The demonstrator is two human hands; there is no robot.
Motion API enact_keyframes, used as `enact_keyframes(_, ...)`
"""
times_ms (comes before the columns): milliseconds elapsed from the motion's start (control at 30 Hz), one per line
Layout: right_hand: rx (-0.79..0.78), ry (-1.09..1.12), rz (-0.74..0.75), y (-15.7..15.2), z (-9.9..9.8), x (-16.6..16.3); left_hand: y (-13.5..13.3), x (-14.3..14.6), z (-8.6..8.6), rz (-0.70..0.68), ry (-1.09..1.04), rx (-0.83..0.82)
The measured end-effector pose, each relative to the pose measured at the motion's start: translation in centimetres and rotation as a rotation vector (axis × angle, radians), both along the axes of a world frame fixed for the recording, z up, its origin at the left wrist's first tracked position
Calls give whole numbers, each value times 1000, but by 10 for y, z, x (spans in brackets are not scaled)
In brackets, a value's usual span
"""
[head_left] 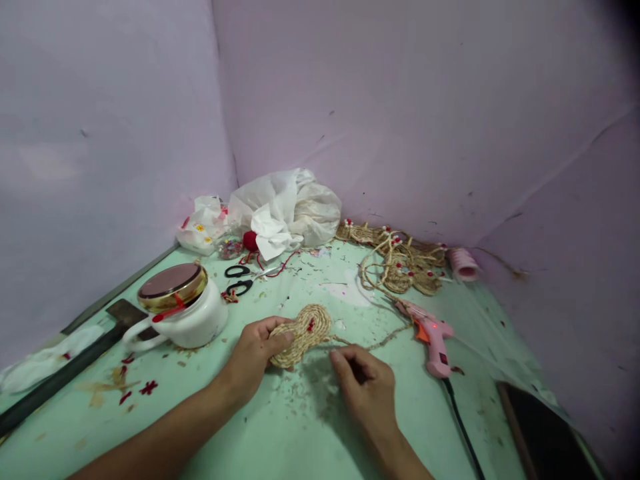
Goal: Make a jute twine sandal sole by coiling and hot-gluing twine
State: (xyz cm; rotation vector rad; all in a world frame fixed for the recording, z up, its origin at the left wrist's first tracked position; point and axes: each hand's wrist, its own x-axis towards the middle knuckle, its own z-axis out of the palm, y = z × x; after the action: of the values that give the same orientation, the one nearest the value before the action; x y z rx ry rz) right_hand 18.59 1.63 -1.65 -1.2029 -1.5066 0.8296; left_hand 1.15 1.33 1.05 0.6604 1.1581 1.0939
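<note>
A coiled piece of braided straw cord [300,337], shaped like a small sole with a red mark at its far end, is gripped by my left hand [260,347]. The thumb lies on top and the fingers are underneath. From its right side a loose cord tail [390,339] runs behind my right hand [365,383] toward the pink glue gun [435,340]. The fingers of my right hand are curled, thumb and forefinger close together beside the cord. Whatever they pinch is hidden. The glue gun lies on its side, its red light lit.
A white mug [200,320] with a gold-rimmed lid and a hammer [65,363] are at left. Behind lie black-handled scissors [240,280], red yarn [250,241] and a white plastic bag [300,200]. Finished-looking straw pieces [405,260] and a pink spool [464,265] sit back right.
</note>
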Motion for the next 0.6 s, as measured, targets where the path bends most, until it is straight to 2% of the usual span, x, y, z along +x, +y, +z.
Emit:
enact_keyframes(100,-391,252,79,-3,4,-11,-2,2,0,-30,-35,23)
enact_keyframes(167,-503,411,120,-2,6,-14,-4,4,-1,-57,-50,37)
enact_keyframes(367,-581,644,155,3,7,-9,-9,10,0,-215,-74,63)
enact_keyframes(500,-578,691,142,2,6,-9,-8,11,2,-234,-143,75)
enact_keyframes(600,-553,700,130,1,6,-10,-8,9,2,-239,-119,58)
